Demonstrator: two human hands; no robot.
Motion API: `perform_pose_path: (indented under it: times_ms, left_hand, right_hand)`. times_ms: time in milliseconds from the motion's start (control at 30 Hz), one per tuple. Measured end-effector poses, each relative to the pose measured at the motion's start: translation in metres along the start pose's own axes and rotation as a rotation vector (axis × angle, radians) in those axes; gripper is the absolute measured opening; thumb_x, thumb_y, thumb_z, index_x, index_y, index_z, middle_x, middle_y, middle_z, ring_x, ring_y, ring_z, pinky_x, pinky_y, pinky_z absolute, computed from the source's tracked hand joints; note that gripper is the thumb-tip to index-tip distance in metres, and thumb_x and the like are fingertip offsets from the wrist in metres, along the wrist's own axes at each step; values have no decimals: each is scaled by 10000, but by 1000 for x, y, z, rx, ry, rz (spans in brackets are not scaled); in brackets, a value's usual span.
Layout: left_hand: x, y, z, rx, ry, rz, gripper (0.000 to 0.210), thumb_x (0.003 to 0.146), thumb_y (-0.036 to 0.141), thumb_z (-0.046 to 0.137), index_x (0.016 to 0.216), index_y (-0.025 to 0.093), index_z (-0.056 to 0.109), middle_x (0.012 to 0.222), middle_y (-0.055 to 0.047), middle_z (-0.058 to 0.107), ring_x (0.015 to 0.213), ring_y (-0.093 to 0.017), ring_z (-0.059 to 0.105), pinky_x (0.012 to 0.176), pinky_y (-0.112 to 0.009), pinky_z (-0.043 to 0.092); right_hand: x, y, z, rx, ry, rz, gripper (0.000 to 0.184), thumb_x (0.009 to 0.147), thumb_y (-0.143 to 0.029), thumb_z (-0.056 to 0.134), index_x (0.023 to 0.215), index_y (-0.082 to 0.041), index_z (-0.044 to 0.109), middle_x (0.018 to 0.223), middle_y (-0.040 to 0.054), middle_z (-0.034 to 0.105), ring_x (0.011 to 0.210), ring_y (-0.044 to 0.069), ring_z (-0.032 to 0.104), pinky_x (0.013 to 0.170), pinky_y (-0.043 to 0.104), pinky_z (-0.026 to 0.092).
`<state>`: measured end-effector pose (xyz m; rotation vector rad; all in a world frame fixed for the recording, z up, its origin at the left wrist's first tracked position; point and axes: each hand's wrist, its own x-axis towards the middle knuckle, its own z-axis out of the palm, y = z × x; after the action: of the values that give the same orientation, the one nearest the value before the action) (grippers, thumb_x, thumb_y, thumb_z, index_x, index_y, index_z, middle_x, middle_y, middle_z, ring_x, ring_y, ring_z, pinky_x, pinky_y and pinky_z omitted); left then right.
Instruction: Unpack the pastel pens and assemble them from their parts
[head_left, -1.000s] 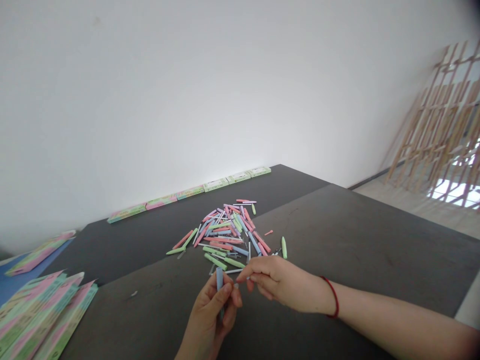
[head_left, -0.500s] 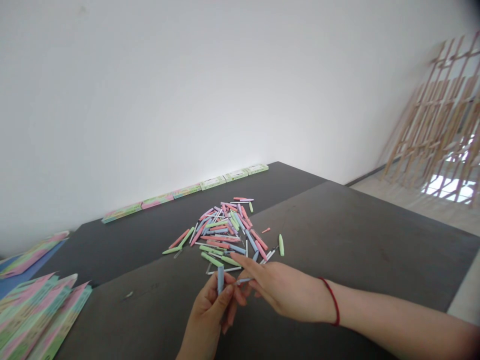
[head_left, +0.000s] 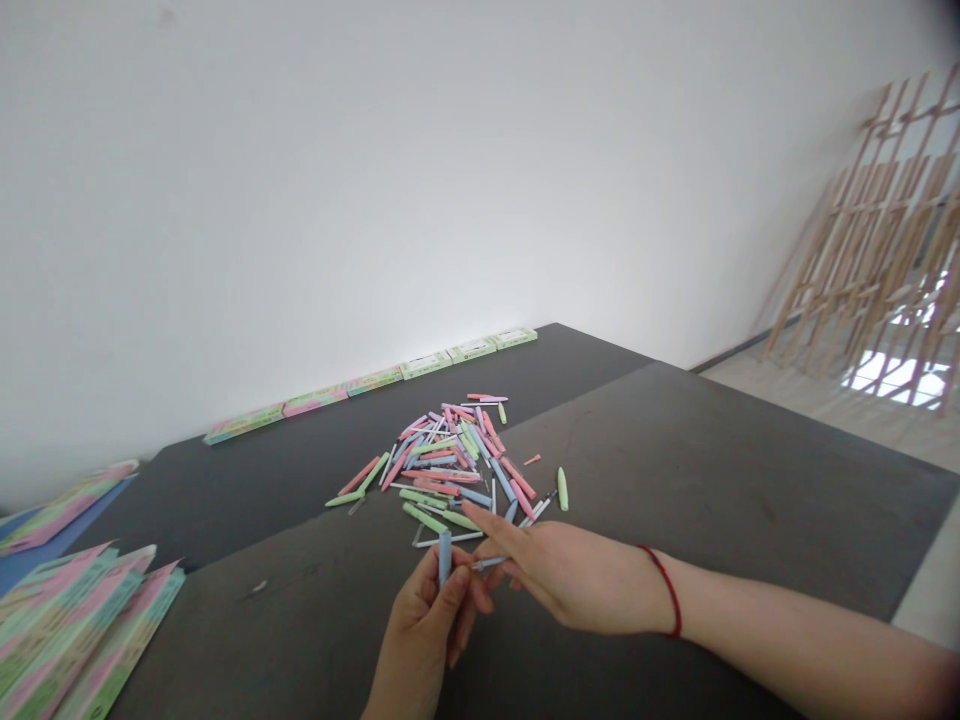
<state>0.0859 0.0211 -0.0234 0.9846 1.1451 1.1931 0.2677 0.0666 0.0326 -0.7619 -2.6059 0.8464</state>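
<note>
Blue barrel: a light-blue plastic tube [head_left: 445,558] stands upright in front of the pile, above the near part of the black table [head_left: 712,480].
Left hand [head_left: 431,610]: thumb and fingers are closed round the tube; its fingertips also meet a slim pale-blue rod [head_left: 491,561].
Right hand [head_left: 577,575]: index finger stretched toward the pile, other fingers bent under it at the rod's other end; whether they pinch it, I cannot tell.
Change: a second ago the right index finger bent toward the left hand and the rod barely showed; now the rod lies plainly between both hands. The tube has stayed upright.
Count, far edge: six flat printed boxes [head_left: 373,382] in a row by the wall.
Count, left edge: three fanned stacks of pink-and-green packets [head_left: 124,630]; beyond them, one more packet [head_left: 75,505] on a blue surface [head_left: 60,547].
Count, beside the pile: one green tapered piece [head_left: 562,490], one small coral pin [head_left: 532,460].
Pile: mixed pastel pen parts [head_left: 450,455], too tangled to count.
Wrist: one red cord [head_left: 670,590], right.
</note>
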Motion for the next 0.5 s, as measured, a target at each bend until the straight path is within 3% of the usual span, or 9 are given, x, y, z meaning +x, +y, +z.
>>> perform_pose_path:
  times_ms: [267,500]
  left_hand:
    - [0,1,-1,29,1,-9,286,792,449,591,762,174,520,583,47,567,343,1,271,336,-132,153]
    - [-1,5,2,57,25,-16,321,754,474,622,751,168,524,564,45,557,340,1,252,335,-140,126]
  right_hand:
    - [0,4,1,-19,1,-111,847,773,-13,435,1469,-164,-24,1264,143,562,951,197,635,782,278,488]
    - [1,3,0,34,48,-122,768,817,-37,407,1472,-148,21,1233,156,582,983,198,629,802,276,485]
